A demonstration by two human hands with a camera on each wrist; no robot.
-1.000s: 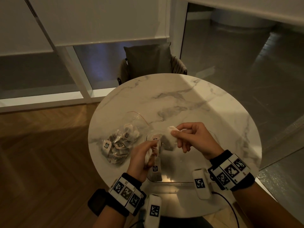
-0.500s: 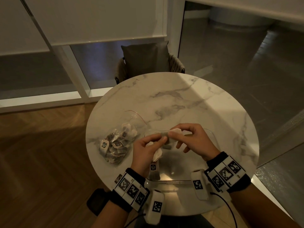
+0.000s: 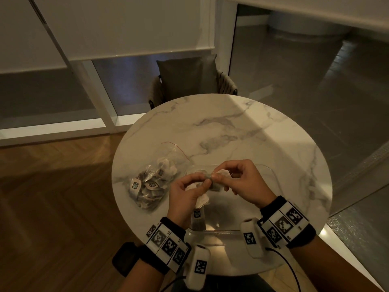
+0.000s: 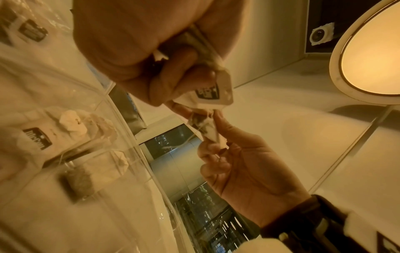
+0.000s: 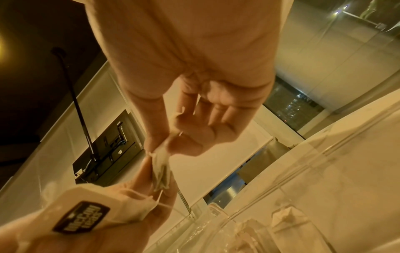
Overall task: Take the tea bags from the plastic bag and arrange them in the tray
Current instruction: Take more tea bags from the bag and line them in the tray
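Both hands meet above the clear tray (image 3: 271, 175) on the round marble table. My left hand (image 3: 189, 186) grips tea bags (image 4: 207, 92), one with a dark label, and another bag (image 3: 202, 202) hangs below its palm. My right hand (image 3: 235, 178) pinches the corner of a tea bag (image 5: 161, 168) between thumb and forefinger, touching the left fingertips. The plastic bag (image 3: 151, 184) with several tea bags lies on the table left of the tray. A few tea bags (image 4: 71, 135) lie in the tray's left end.
The marble table (image 3: 231, 127) has bare surface behind and to the right of the tray. A chair with a dark cushion (image 3: 187, 76) stands at the far side. Wooden floor lies to the left.
My hands have come together over the tray: the left rose toward the right, and both now hold the same small bundle of tea bags between their fingertips.
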